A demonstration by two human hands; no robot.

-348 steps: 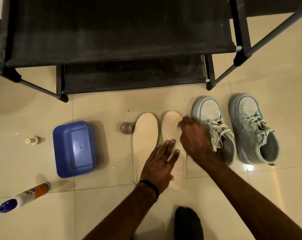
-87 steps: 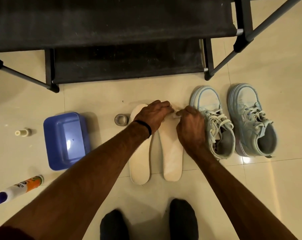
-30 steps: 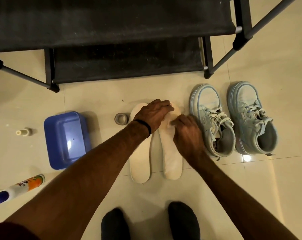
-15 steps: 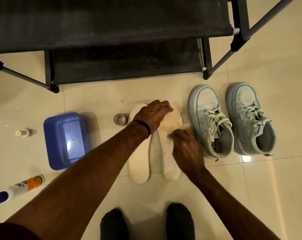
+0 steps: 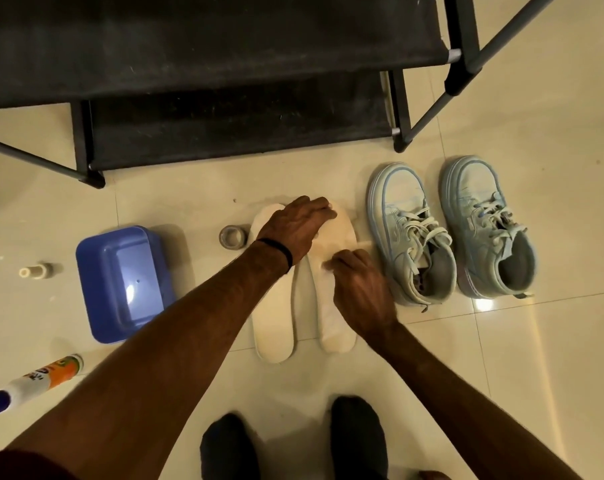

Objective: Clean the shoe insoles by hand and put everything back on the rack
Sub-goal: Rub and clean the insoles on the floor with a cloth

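Now left hand (image 5: pixel 295 230) pins right insole (image 5: pixel 338 306) — right hand (image 5: pixel 359 292) rubs.

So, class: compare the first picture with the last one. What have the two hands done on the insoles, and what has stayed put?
The left hand has moved from the heel end of the right insole up to its toe end, pressing it down. The right hand, blurred, has slid from the toe back toward the middle, fingers curled as if wiping. The left insole, shoes, blue tub and bottle lie as before.
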